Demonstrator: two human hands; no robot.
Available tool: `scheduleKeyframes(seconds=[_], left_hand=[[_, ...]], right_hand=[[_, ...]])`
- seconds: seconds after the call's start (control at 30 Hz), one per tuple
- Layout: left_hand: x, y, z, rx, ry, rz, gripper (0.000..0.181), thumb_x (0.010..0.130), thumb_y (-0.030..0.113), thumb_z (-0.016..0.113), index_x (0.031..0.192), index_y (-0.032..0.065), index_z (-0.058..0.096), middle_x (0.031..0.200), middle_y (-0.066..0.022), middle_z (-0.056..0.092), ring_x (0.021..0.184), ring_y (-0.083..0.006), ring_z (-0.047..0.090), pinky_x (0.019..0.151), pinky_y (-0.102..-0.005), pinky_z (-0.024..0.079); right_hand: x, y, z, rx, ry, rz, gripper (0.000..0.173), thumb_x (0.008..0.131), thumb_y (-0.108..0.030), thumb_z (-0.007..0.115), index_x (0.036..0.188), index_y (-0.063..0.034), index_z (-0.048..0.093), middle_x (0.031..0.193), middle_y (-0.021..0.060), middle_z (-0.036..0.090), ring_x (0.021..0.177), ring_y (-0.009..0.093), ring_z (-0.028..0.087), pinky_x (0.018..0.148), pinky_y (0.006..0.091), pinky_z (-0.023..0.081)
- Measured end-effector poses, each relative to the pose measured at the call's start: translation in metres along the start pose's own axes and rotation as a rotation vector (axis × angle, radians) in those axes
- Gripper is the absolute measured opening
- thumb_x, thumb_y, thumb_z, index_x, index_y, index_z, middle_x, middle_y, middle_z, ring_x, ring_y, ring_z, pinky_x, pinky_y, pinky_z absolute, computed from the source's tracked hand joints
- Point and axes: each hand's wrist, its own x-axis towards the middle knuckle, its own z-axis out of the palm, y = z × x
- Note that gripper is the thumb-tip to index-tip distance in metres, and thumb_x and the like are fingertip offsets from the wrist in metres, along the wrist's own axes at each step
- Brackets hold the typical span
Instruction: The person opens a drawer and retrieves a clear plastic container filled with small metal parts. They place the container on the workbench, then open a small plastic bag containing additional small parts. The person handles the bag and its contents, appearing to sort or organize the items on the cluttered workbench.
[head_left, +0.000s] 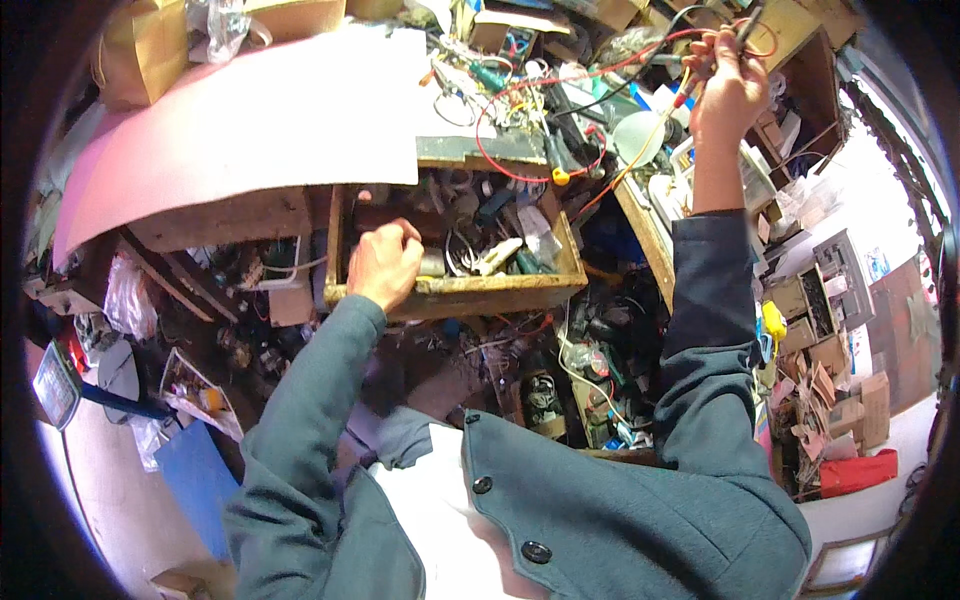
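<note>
My left hand (386, 262) is at the left front of a pulled-out wooden drawer (495, 294), its wrist over the front edge and its curled fingers inside. Whether it holds anything is hidden. Inside the drawer lie cables, a pale plastic piece (499, 256) and a clear plastic bag (536, 232) among jumbled parts. Up at the right, my right hand (726, 86) grips a dark pen-like probe together with wire leads. A red wire (484, 142) loops from there over the bench, and a yellow-orange wire (646, 146) hangs below the hand.
A large white-pink sheet (262, 120) covers the bench's left part and overhangs the drawer's left. Tangled tools and wires (487, 75) crowd the bench behind. Cluttered shelves (600, 375) sit below the drawer. Cardboard boxes (847, 416) are stacked at right, and a blue panel (195, 480) stands at left.
</note>
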Motion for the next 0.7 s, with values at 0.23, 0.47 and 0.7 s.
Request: scheduleKeyframes(seconds=[0.23,0.47,0.7], left_hand=[[-0.007,0.02,0.001,0.255,-0.041,-0.01,0.021,0.089,0.022,0.056,0.092,0.0073,0.071,0.085,-0.0227,0.071,0.082,-0.0411,0.07,0.077,-0.0507,0.055],[-0.007,0.028,0.004,0.364,-0.085,0.017,0.019,0.09,0.023,0.057,0.095,0.0068,0.066,0.079,-0.024,0.07,0.077,-0.0428,0.069,0.072,-0.0531,0.055],[-0.01,0.028,0.002,0.369,-0.104,0.015,0.019,0.091,0.023,0.057,0.095,0.0067,0.065,0.079,-0.0234,0.07,0.076,-0.0426,0.069,0.071,-0.0531,0.055]], right_hand=[[0.054,0.077,-0.011,-0.636,0.069,-0.21,0.021,0.091,-0.015,0.068,0.105,0.0003,0.064,0.082,0.0141,0.072,0.06,0.02,0.071,0.053,0.0334,0.056],[0.035,0.188,-0.025,-1.296,-0.462,0.13,0.029,0.086,-0.015,0.058,0.114,-0.0062,0.064,0.109,0.0224,0.07,0.105,0.042,0.066,0.09,0.0483,0.051],[-0.007,0.209,-0.005,-1.553,-1.131,0.467,0.053,0.084,-0.033,0.063,0.127,-0.0027,0.061,0.117,0.026,0.068,0.112,0.041,0.065,0.096,0.0478,0.051]])
